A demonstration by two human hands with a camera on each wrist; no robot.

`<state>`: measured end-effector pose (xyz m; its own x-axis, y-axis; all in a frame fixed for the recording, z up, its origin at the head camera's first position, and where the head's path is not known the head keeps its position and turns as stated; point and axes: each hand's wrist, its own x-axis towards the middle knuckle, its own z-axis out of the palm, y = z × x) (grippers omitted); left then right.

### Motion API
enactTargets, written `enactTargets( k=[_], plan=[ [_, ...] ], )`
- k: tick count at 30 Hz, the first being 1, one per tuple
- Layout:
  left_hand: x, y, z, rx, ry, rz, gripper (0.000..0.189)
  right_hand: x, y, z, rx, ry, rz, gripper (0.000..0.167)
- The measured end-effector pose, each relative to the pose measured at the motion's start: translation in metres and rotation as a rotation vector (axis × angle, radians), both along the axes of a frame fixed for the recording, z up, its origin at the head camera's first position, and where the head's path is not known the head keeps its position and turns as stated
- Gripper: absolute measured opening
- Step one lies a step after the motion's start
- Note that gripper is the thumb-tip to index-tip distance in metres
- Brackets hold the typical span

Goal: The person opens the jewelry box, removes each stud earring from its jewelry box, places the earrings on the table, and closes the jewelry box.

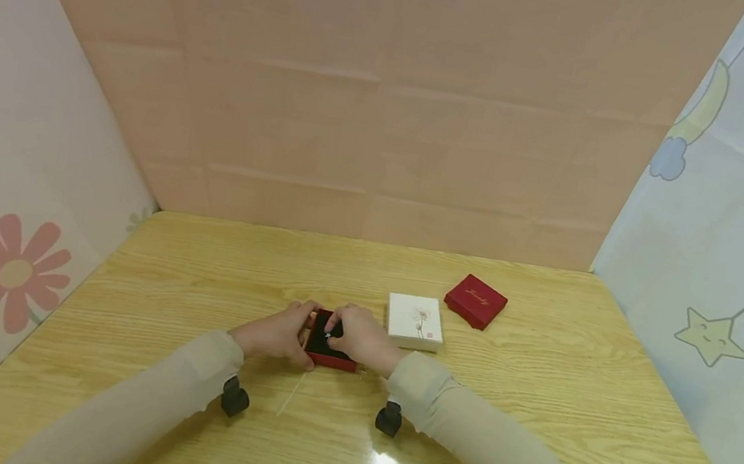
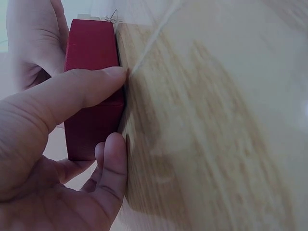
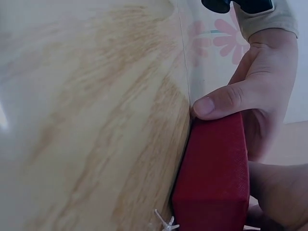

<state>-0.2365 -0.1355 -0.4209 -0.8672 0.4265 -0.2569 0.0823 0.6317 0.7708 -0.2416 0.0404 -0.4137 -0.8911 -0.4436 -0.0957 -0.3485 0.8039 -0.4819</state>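
Note:
On the table sits an uncovered red jewelry box [image 1: 331, 361] with a black insert [image 1: 328, 348]. My left hand [image 1: 276, 333] grips the box's left side; its thumb [image 2: 91, 86] lies along the red wall in the left wrist view. My right hand [image 1: 362, 338] reaches over the box from the right, thumb and fingers curled at a small silver star-shaped piece of jewelry [image 1: 328, 335] on the insert. The fingers partly hide the insert. Another small shiny piece of jewelry [image 3: 166, 222] lies on the table close beside the box's right end.
A white box [image 1: 413, 321] with a flower print stands just right of my right hand. Farther back right lies a red lid [image 1: 475, 301] with gold lettering. A thin pale string [image 1: 291, 394] is on the table [image 1: 190, 276] in front of my left hand.

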Motion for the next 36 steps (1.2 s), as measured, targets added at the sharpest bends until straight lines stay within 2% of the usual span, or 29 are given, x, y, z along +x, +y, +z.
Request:
enactTargets(
  k=[5,10,16,21,25,30,36],
  plan=[
    [0.000,-0.001,-0.001,0.012,-0.012,0.000,0.092,0.000,0.001,0.000,-0.014,-0.020,0.002,0.011],
    [0.000,0.000,0.000,0.015,-0.014,-0.003,0.094,-0.003,0.005,0.003,-0.073,-0.067,0.001,0.009],
    [0.001,-0.001,0.001,0.009,-0.002,-0.007,0.097,-0.002,0.016,0.029,-0.173,-0.080,-0.020,0.008],
    [0.000,-0.003,-0.001,0.017,-0.017,-0.008,0.099,0.007,0.033,0.055,-0.329,-0.097,-0.043,0.008],
    [-0.001,-0.003,-0.002,0.008,-0.023,0.006,0.100,0.015,0.049,0.065,-0.414,-0.102,-0.010,0.009],
    [-0.002,-0.002,-0.004,0.000,-0.020,0.008,0.100,0.025,0.065,0.067,-0.432,-0.082,0.025,0.010],
    [-0.002,0.000,-0.001,0.001,-0.023,0.006,0.099,0.034,0.077,0.055,-0.410,-0.118,0.045,0.011]
  ],
)
